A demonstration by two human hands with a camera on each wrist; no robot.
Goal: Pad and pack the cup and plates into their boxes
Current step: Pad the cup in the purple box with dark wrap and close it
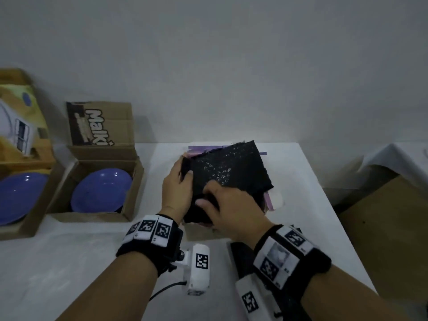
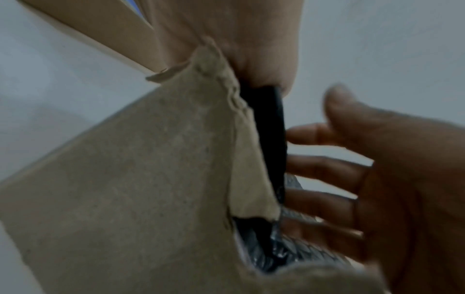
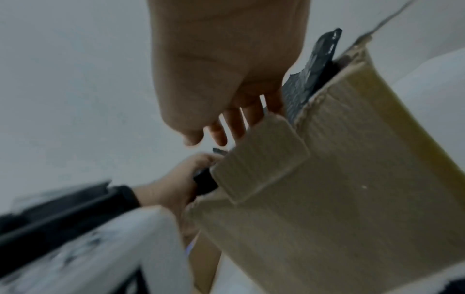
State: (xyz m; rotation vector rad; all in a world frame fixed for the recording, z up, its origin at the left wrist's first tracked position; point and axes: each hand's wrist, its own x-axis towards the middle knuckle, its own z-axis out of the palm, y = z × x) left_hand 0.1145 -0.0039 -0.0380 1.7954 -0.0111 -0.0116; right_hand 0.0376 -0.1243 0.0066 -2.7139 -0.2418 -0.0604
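In the head view a sheet of black bubble wrap [image 1: 234, 167] lies over a small cardboard box [image 1: 274, 200] with pink and purple print at the middle of the white table. My left hand [image 1: 185, 173] pinches the wrap's left edge, thumb on top. My right hand [image 1: 208, 195] presses the wrap's near part down with fairly straight fingers [image 2: 322, 165]. The wrist views show the wrap [image 3: 309, 79] tucked inside the box wall [image 3: 352, 179]. Two blue plates [image 1: 102, 191] [image 1: 18, 198] sit in open boxes at the left. No cup shows.
The nearer plate box [image 1: 133, 188] has a printed flap standing up behind it, and a second box [image 1: 34, 205] is at the far left. Another black sheet [image 1: 240, 253] lies by my right wrist. A brown cardboard surface [image 1: 389, 228] is beyond the table's right edge.
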